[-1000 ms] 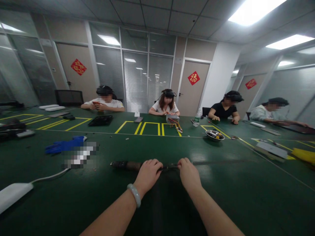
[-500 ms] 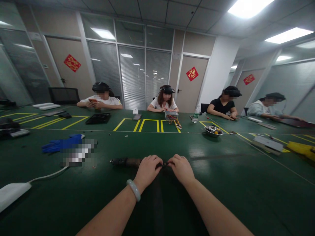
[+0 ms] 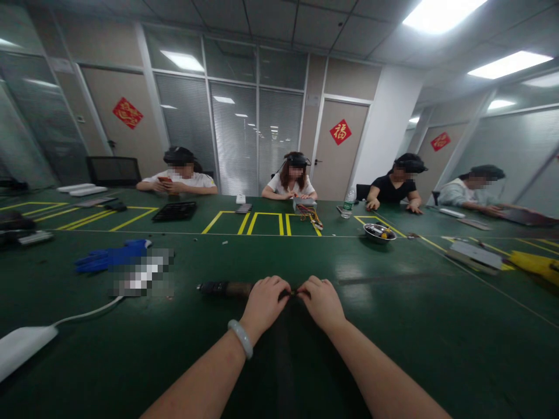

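A dark cylindrical tool that looks like an electric screwdriver point(image 3: 233, 289) lies across the green table, its narrow black tip pointing left. My left hand point(image 3: 267, 298), with a pale bangle on the wrist, is closed over the tool's right end and hides that part. Close beside it, my right hand point(image 3: 321, 299) is closed in a pinch at the same end. Between the fingertips of both hands shows a small dark part with a yellowish glint, too small to name.
Left of the hands lie a blue glove point(image 3: 113, 256) and a white power strip point(image 3: 26, 346) with a cord. Ahead stand a metal bowl point(image 3: 379, 234) with small parts, a water bottle point(image 3: 348, 203) and a box with coloured wires point(image 3: 304, 205). Several people sit across the table point(image 3: 393, 326).
My hands stay nearly in place, with the fingertips shifted slightly at the tool's end. Across the table, the person in black has moved their hands apart.
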`<act>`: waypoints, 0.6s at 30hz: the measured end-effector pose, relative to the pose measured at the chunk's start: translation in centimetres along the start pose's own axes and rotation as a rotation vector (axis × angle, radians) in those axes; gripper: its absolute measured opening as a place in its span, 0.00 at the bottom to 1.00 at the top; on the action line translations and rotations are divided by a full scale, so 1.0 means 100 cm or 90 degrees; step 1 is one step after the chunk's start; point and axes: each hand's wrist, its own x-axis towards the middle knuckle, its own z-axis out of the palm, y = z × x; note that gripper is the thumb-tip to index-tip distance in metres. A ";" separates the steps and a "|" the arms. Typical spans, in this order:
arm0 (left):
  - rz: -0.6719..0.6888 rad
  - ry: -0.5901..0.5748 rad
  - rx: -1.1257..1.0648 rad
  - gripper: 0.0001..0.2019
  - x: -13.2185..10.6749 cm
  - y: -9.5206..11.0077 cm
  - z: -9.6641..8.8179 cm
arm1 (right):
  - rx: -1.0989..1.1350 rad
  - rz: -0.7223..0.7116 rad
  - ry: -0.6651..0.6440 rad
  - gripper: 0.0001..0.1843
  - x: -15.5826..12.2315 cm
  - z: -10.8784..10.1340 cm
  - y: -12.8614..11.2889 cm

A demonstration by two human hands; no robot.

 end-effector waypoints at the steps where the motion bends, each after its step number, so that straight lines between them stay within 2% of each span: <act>1: -0.002 0.002 0.000 0.06 0.000 0.000 0.000 | 0.001 0.003 0.007 0.05 0.000 0.000 0.001; 18: -0.004 0.017 -0.003 0.05 0.001 0.000 0.001 | 0.002 0.015 -0.005 0.06 0.002 0.003 -0.006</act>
